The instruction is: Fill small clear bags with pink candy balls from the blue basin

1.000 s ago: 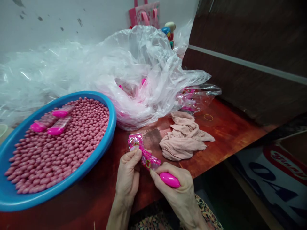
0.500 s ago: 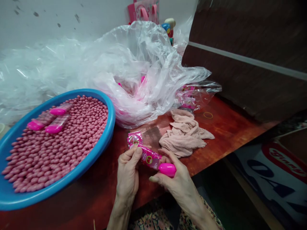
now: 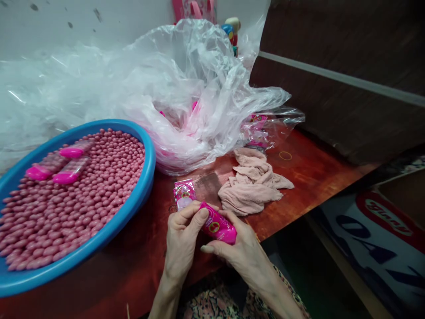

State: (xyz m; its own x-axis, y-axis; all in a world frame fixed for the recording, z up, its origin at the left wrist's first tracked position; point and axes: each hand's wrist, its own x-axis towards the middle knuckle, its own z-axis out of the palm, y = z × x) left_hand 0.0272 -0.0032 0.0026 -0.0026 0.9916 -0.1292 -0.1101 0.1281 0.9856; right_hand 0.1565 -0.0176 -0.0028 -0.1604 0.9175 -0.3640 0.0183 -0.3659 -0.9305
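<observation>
Now pinches the shiny pink printed wrapper (image 3: 219, 227), fat as if just filled, by one end in the left hand (image 3: 180, 243) and cups its other end loosely in the right hand's fingers (image 3: 239, 224), above the tabletop (image 3: 308, 186) by its near edge, close to the crumpled cloth (image 3: 254, 190).

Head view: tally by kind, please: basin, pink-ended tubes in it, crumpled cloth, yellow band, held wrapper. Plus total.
Blue basin: 1
Pink-ended clear tubes: 3
Crumpled cloth: 1
Yellow band: 1
Held pink wrapper: 1
Total: 7
</observation>
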